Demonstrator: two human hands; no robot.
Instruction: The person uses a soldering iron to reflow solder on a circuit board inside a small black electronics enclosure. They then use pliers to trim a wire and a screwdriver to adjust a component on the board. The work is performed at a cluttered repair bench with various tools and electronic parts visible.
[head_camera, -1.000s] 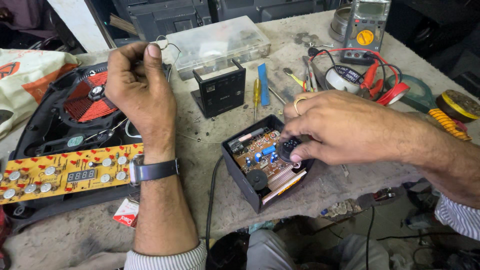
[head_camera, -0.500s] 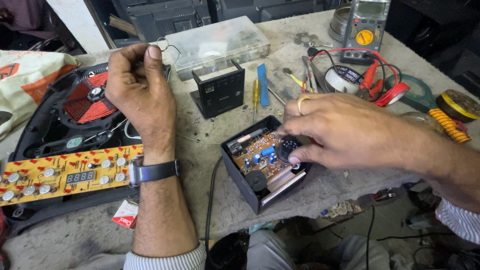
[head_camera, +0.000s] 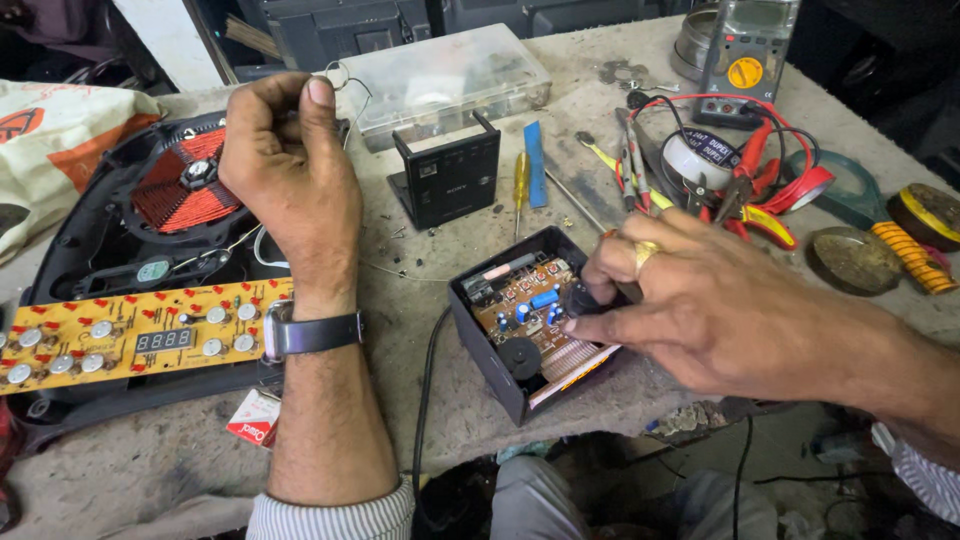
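My left hand is raised over the bench with its fingers closed, pinching a thin wire that loops near a clear plastic box. My right hand, with a gold ring on one finger, reaches into an open black case. The case holds a brown circuit board with blue parts. The fingertips pinch a small dark object at the board's right edge; what it is stays hidden under the fingers. A black cord runs from the case off the front edge.
An opened induction cooker with a red coil and a yellow button panel lies at the left. A small black box, a clear plastic box, screwdrivers, red-handled pliers, tape rolls and a multimeter crowd the back and right.
My right hand has shifted slightly over the circuit board, fingers still at its right edge. My left hand stays raised in the same place.
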